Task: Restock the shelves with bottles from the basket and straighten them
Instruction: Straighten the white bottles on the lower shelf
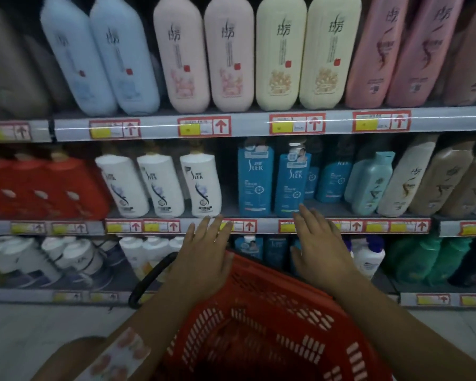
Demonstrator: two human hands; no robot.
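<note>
A red plastic basket [272,320] with a black handle [149,279] hangs low in front of me, its inside dark. My left hand [204,254] and my right hand [318,243] reach forward over the basket's far rim with straight fingers and hold nothing. Their fingertips come up to the middle shelf's price rail [267,226]. On that shelf stand three white SLEK bottles [160,185] and blue SLEK bottles [254,180]. My right fingertips are just below a blue bottle [291,185].
The top shelf holds large pale blue, pink and cream bottles [228,50]. Red packs [39,188] sit at the middle left, beige and teal bottles [412,177] at the right. The bottom shelf carries white, blue and green bottles [426,259]. Pale floor [39,331] lies below.
</note>
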